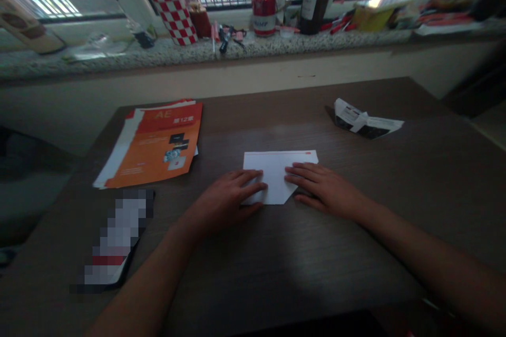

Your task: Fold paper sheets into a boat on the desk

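Note:
A folded sheet of white paper (274, 176) lies flat on the dark wooden table (300, 258), in the middle of the view. Its lower right corner slants, and a thin reddish line runs along its top edge. My left hand (229, 197) rests on the paper's left part, fingers spread and pointing right. On the right side, my right hand (322, 187) lies with outstretched fingertips on the sheet and its thumb side toward me. Neither hand grips anything. Parts of the paper's left and right edges are hidden under the fingers.
Orange and red printed sheets (158, 142) lie stacked at the left, with a blurred phone-like object (118, 239) nearer me. A folded paper piece (366, 120) stands at the back right. Behind, the granite windowsill (237, 50) holds a red can (264, 10) and a checkered box (173, 10).

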A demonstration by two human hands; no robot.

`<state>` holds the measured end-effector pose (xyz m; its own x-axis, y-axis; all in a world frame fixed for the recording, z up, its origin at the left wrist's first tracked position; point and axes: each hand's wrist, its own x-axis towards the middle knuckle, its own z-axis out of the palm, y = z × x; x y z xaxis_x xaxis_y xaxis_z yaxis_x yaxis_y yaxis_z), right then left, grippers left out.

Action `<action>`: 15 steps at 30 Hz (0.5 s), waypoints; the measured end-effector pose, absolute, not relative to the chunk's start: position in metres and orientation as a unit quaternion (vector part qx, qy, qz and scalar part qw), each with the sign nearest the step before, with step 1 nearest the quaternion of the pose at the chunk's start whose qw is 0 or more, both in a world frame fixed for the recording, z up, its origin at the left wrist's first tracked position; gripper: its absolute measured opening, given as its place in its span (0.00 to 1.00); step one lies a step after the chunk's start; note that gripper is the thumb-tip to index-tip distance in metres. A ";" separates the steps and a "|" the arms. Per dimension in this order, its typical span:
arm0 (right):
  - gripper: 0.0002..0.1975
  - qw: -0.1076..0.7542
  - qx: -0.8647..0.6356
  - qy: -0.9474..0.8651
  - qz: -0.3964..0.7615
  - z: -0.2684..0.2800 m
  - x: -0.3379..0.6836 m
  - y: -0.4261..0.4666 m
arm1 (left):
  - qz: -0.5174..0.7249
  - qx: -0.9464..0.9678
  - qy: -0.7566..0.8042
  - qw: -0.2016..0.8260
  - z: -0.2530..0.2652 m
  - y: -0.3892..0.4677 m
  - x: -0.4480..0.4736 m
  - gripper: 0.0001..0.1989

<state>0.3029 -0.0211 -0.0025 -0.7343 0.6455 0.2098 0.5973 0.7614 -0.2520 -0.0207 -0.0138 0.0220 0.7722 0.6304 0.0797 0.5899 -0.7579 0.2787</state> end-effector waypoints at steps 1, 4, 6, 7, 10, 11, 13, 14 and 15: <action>0.24 0.142 -0.333 -0.928 0.085 -0.003 0.303 -0.021 | 0.089 0.936 0.323 0.113 0.022 -0.014 -0.020 0.18; 0.21 0.146 -0.324 -0.931 0.086 -0.004 0.304 -0.020 | 0.120 0.937 0.311 0.102 0.020 -0.015 -0.017 0.13; 0.21 0.150 -0.319 -0.931 0.090 -0.005 0.305 -0.020 | 0.143 0.934 0.308 0.107 0.019 -0.015 -0.016 0.14; 0.22 0.151 -0.317 -0.932 0.093 -0.005 0.305 -0.019 | 0.153 0.932 0.310 0.111 0.018 -0.014 -0.015 0.15; 0.22 0.151 -0.305 -0.934 0.105 -0.006 0.306 -0.019 | 0.188 0.921 0.321 0.114 0.017 -0.014 -0.011 0.17; 0.22 0.151 -0.300 -0.935 0.109 -0.006 0.305 -0.019 | 0.204 0.916 0.328 0.110 0.016 -0.014 -0.009 0.18; 0.22 0.154 -0.294 -0.936 0.120 -0.005 0.305 -0.019 | 0.231 0.903 0.348 0.102 0.016 -0.015 -0.003 0.19; 0.22 0.155 -0.292 -0.935 0.126 -0.005 0.304 -0.020 | 0.241 0.896 0.361 0.100 0.015 -0.015 0.000 0.21; 0.22 0.155 -0.292 -0.935 0.132 -0.005 0.303 -0.020 | 0.247 0.889 0.373 0.101 0.015 -0.016 0.002 0.21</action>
